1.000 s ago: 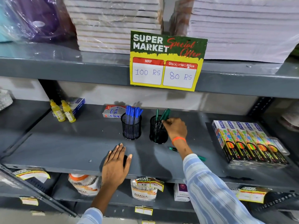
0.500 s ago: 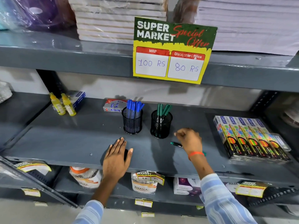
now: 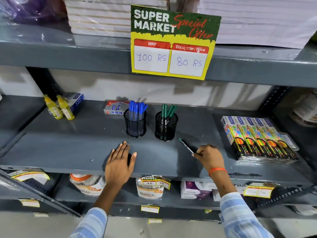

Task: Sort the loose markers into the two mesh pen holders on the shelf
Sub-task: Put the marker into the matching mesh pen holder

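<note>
Lifted now, right hand (image 3: 208, 156) pinches green marker (image 3: 186, 146).

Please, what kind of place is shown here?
Most likely a shop's stationery aisle. A "Super Market Special Offer" price sign hangs on the metal shelf, boxed colour pencils are lined up for sale, and small price tags mark the lower shelf edges.
</note>
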The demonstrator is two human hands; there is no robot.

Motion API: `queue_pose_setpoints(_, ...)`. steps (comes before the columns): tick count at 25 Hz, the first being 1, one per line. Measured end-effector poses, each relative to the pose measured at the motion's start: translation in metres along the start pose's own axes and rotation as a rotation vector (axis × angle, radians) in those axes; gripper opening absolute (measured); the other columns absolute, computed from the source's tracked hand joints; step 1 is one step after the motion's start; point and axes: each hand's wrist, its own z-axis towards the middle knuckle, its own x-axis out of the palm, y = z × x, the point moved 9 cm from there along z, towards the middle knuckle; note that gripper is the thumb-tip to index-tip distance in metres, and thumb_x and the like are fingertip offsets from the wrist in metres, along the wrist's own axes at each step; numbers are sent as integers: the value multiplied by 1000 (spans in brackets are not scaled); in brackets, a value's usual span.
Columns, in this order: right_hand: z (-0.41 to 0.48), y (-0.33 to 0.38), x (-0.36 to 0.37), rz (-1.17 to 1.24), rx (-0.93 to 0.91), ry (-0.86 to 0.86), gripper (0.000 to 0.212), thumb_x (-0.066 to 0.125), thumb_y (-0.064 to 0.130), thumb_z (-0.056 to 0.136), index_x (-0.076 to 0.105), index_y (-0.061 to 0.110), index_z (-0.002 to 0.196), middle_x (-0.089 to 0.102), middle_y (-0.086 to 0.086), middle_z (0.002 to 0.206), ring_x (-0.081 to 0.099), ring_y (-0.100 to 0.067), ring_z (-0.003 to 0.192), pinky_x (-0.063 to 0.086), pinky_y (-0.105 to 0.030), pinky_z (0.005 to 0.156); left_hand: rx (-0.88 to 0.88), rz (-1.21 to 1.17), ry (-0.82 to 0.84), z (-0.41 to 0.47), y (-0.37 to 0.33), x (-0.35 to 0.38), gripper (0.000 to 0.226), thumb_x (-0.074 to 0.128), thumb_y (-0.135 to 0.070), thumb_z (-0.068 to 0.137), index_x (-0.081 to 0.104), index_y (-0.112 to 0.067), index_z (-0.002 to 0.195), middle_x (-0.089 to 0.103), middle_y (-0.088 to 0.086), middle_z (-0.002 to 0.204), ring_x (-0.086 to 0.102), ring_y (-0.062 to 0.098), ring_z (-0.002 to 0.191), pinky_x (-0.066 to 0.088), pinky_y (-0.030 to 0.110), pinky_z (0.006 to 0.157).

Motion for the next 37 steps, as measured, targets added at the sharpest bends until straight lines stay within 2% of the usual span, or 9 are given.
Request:
queue_pose_setpoints(6,-1,21,17,123,36,71,30,69,33,79,69,4,71,74,-18,78,66,-34,81,53,-33,75,-5,2,1,-1,0,-1,67,20,-53,92,51,-6,129,50,11,137,42,25,129,25,39,108)
queue_pose_setpoints(8,0,32,15,108,-72,35,9,64,15,82,69,7,85,72,-19,89,65,-36,87,53,-36,79,-7,1,1,-1,0,-1,67,20,-53,92,51,-6,130,50,10,137,41,24,130,24,39,109)
queue_pose_setpoints(11,-1,51,27,-25,-346,156,35,54,-7,81,67,14,105,58,-16,108,56,-33,100,49,-38,92,-6,-10,-4,-1,0,-2,70,16,-55,93,51,-6,129,50,11,137,42,24,130,26,40,109)
queue_pose_setpoints(15,-1,68,28,-63,-530,210,23,65,-3,78,71,13,93,58,-14,108,53,-32,101,46,-41,95,-9,-17,-1,-1,0,-2,71,16,-56,93,52,-6,129,50,11,137,41,24,130,28,42,109)
queue_pose_setpoints(19,-7,84,25,-23,-633,214,15,67,5,80,69,9,94,62,-11,99,57,-28,92,45,-33,91,-5,-8,2,-1,0,-1,71,17,-55,92,51,-6,129,50,11,137,42,24,130,27,41,109)
queue_pose_setpoints(23,-7,101,-25,381,-543,-105,10,68,11,82,64,5,89,55,4,71,52,-2,63,40,-10,62,-11,-11,3,0,1,0,72,15,-56,93,52,-6,128,51,11,137,43,24,129,28,41,108)
queue_pose_setpoints(27,11,104,-74,639,-316,-408,11,66,19,84,62,8,85,63,-6,68,53,-9,58,41,-10,56,-8,-4,-3,0,1,0,68,19,-54,93,53,-7,128,51,10,136,44,24,128,28,40,108)
queue_pose_setpoints(30,37,111,-79,580,-184,-429,14,66,20,82,64,7,87,73,-14,85,64,-33,72,50,-34,68,-6,-2,-3,0,1,0,66,20,-53,93,52,-7,128,51,10,137,43,23,129,27,40,109)
queue_pose_setpoints(37,58,119,-34,253,-17,-210,18,64,28,78,72,14,85,74,-18,95,65,-38,93,53,-38,80,-10,-6,-6,-1,2,0,69,17,-55,93,53,-8,128,51,9,136,43,22,128,26,38,108)
